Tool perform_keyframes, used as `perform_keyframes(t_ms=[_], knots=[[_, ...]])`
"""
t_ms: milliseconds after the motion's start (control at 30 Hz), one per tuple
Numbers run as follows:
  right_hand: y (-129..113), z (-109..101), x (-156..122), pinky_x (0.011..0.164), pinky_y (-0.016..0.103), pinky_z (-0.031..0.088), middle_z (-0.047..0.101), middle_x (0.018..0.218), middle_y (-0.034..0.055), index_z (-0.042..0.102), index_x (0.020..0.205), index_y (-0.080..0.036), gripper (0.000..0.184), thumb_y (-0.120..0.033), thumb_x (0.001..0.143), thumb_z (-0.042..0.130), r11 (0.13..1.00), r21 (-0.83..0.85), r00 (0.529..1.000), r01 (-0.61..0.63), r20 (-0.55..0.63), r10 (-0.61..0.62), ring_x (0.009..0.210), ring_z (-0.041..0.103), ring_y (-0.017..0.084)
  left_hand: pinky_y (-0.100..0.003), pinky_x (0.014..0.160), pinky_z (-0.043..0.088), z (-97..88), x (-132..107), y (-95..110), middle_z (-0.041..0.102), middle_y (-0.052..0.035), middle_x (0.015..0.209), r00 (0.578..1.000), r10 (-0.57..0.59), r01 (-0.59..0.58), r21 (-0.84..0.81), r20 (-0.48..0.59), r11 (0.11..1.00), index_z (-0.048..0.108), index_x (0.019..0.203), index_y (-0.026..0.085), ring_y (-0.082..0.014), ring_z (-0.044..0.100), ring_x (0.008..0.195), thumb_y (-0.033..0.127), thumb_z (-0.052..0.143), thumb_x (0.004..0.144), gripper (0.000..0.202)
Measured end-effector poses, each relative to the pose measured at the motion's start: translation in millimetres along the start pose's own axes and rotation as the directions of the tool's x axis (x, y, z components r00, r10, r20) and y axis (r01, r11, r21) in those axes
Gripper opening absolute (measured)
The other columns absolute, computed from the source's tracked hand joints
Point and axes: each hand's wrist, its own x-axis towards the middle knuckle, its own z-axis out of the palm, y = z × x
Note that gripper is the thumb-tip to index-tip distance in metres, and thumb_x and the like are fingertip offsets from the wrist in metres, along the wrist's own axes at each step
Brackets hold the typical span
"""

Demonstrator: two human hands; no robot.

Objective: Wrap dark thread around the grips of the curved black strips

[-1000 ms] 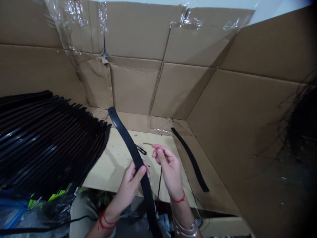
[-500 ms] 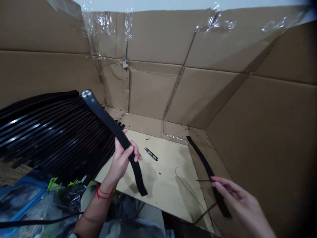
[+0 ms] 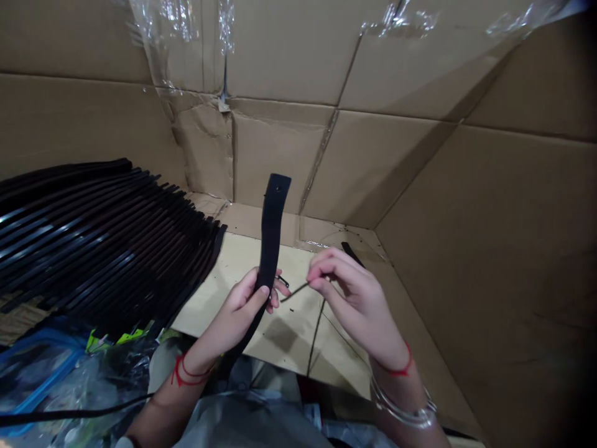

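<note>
Left hand (image 3: 240,298): closed, gripping a black strap (image 3: 271,230) upright.
Right hand (image 3: 357,292): pinching a thin dark strand (image 3: 293,292).
Step in hand: strand held just beside the strap, mid-frame.

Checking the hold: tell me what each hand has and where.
The left hand grips a black strap near its middle; the right hand pinches a thin dark strand at one end.

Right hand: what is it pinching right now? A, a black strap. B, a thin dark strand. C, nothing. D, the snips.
B. The right hand pinches a thin dark strand between its fingertips, while the strap is in the left hand.
</note>
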Motion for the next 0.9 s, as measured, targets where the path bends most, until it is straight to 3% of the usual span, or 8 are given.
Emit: perform_keyframes(t_ms=[133,267,433,633,767,900], knots=[[-3,6,23,0.072,0.03,0.04,0.053,0.083,0.0052,0.055,0.084,-0.016,0.017,-0.011,0.098,0.046,0.975,-0.127,0.981,0.183,0.091,-0.172,0.08,0.049,0.018,-0.022,0.065,0.042,3.4,-3,6,0.055,-0.003,0.086,0.992,-0.122,0.124,-0.063,0.032,0.99,0.054,0.112,0.015,-0.0095,0.048,0.07,0.037,0.047,0.096,0.028],[0,9,33,0.07,0.03,0.04,0.052,0.083,0.0063,0.053,0.081,-0.015,0.02,-0.007,0.096,0.043,0.943,-0.212,0.96,0.257,0.167,-0.224,0.081,0.047,0.019,-0.022,0.062,0.04,1.7,-3,10,0.055,-0.0034,0.083,0.969,-0.236,0.245,-0.172,0.069,0.954,0.054,0.11,0.014,-0.0092,0.047,0.065,0.04,0.049,0.093,0.031],[6,14,33,0.067,0.029,0.039,0.052,0.083,0.0061,0.053,0.08,-0.014,0.022,-0.005,0.096,0.042,0.938,-0.227,0.957,0.262,0.189,-0.222,0.079,0.046,0.018,-0.022,0.056,0.038,5.8,-2,10,0.058,-0.0033,0.076,0.968,-0.246,0.252,-0.138,0.056,0.958,0.055,0.106,0.011,-0.0087,0.047,0.057,0.05,0.04,0.095,0.043],[8,18,27,0.069,0.03,0.039,0.051,0.085,0.0069,0.055,0.081,-0.013,0.021,-0.002,0.094,0.042,0.937,-0.254,0.963,0.241,0.186,-0.197,0.081,0.045,0.019,-0.018,0.045,0.035,14.6,-3,10,0.056,-0.0006,0.064,0.951,-0.308,0.307,-0.1,0.001,0.947,0.055,0.091,0.012,-0.0066,0.045,0.048,0.048,0.046,0.093,0.038],[7,22,22,0.072,0.03,0.04,0.052,0.085,0.0065,0.054,0.082,-0.013,0.022,0.002,0.092,0.043,0.943,-0.237,0.967,0.234,0.153,-0.201,0.082,0.045,0.018,-0.016,0.04,0.031,16.3,-5,3,0.054,0.0011,0.058,0.947,-0.321,0.314,-0.167,-0.016,0.935,0.055,0.085,0.013,-0.0055,0.042,0.043,0.048,0.046,0.093,0.038],[6,26,12,0.074,0.032,0.041,0.052,0.085,0.0058,0.053,0.084,-0.014,0.017,-0.003,0.094,0.046,0.963,-0.205,0.983,0.178,0.081,-0.164,0.081,0.046,0.018,-0.015,0.038,0.029,15.3,-5,-1,0.049,0.0031,0.055,0.951,-0.309,0.295,-0.251,-0.02,0.922,0.054,0.083,0.013,-0.005,0.039,0.041,0.047,0.05,0.092,0.036]])
